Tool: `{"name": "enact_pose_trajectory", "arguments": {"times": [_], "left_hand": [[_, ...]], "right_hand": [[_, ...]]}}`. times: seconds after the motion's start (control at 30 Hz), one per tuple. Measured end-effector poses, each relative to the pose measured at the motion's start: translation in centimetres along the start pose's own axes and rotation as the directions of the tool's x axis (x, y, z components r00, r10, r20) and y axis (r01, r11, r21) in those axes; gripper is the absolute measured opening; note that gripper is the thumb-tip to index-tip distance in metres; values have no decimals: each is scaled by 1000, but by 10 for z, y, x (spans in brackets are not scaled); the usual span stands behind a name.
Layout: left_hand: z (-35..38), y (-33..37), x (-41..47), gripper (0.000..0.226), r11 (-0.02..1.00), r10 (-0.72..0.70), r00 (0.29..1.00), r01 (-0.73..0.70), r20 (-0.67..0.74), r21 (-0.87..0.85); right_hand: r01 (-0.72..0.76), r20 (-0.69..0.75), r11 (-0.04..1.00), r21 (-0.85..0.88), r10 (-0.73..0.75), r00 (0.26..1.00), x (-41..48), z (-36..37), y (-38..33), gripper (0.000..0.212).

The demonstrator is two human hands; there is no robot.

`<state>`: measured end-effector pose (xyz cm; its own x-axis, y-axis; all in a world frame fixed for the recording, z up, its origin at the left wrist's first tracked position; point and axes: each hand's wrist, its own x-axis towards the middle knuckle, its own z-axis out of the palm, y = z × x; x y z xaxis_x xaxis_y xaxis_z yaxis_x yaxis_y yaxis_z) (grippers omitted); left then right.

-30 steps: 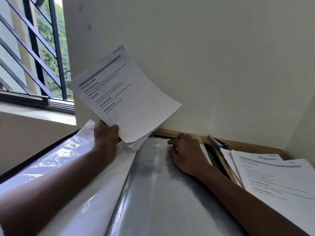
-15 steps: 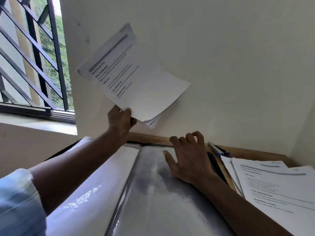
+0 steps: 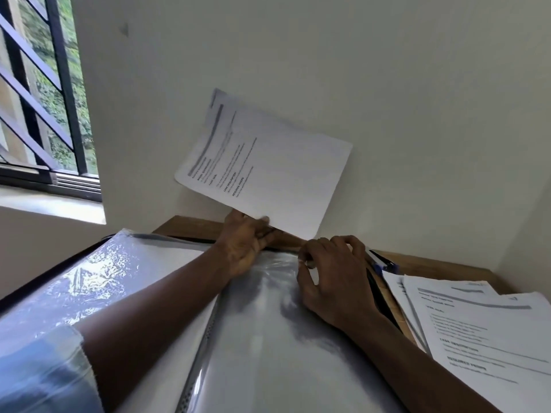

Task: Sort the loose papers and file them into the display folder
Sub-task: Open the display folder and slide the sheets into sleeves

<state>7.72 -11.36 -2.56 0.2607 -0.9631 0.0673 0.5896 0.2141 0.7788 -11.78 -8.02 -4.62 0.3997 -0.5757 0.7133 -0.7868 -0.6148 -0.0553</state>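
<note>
From my remote seat the display folder (image 3: pixel 268 338) fills most of the view, lying open on the wooden desk (image 3: pixel 185 226) with its glossy pockets facing up, much as it lay half a second ago. At its right the stack of loose papers (image 3: pixel 477 332) sits in the same spot, fanned and overlapping the folder's edge. The held sheets (image 3: pixel 268 165) are what has moved: earlier they were up high near the window (image 3: pixel 44 99), and now they have come down and to the right, tilted against the wall with their lowest corner just above the far edge of the right-hand pocket (image 3: pixel 283 293). My left hand (image 3: pixel 244 248) grips those sheets along their bottom edge, thumb on top and fingers curled under, and has dropped to the folder's far rim. My right hand (image 3: pixel 334 281), which lay flat with fingers spread on the film before, is now curled, thumb and forefinger pinching the pocket's top lip; whether the film is already parted I cannot tell through the glare. A blue pen (image 3: pixel 384 265) lies just beyond that hand, between the folder and the stack.
</note>
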Motion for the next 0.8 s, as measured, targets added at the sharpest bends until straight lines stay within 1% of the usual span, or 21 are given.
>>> {"name": "enact_pose_trajectory", "arguments": {"times": [0.07, 0.1, 0.17, 0.27, 0.33, 0.5, 0.57, 0.63, 0.73, 0.77, 0.8], "left_hand": [[0, -2, -5, 49, 998, -56, 995, 52, 82, 40], [1, -3, -7, 46, 994, -70, 994, 64, 81, 83], [3, -5, -7, 42, 982, -60, 998, 59, -1, 180], [1, -6, -2, 42, 967, -29, 996, 48, -81, 249], [-2, -3, 1, 37, 965, -32, 996, 53, -86, 258], [-13, 9, 3, 34, 960, -68, 998, 67, -6, 272], [-18, 12, 2, 33, 948, -89, 995, 75, 33, 311], [-22, 14, 3, 37, 945, -92, 994, 71, 51, 318], [-20, 13, 3, 39, 955, -61, 998, 58, -1, 289], [-18, 13, 2, 35, 963, -61, 998, 62, -12, 261], [-18, 12, 5, 26, 972, -70, 997, 71, -14, 225]], "right_hand": [[-1, 4, 1000, -16, 1, 1000, 0, -1, 0, 9], [-4, 10, 1000, -22, 4, 1000, 0, -1, 0, 12], [-10, 28, 1000, -19, 10, 1000, 0, -2, -1, 12], [-17, 54, 1000, -14, 18, 998, 0, -2, 0, 2], [-30, 62, 999, -9, 31, 998, 0, -3, 0, 4], [-91, -1, 994, 64, 91, 996, 0, -5, -1, 11], [-98, -38, 992, 84, 101, 994, 1, -6, -1, 8], [-95, -67, 990, 104, 102, 992, 1, -6, -2, 6], [-58, -111, 989, 137, 73, 991, 2, -8, -4, 8], [-41, -127, 989, 144, 59, 990, 1, -9, -4, 8], [-26, -138, 989, 149, 47, 989, 1, -10, -4, 8]]}}
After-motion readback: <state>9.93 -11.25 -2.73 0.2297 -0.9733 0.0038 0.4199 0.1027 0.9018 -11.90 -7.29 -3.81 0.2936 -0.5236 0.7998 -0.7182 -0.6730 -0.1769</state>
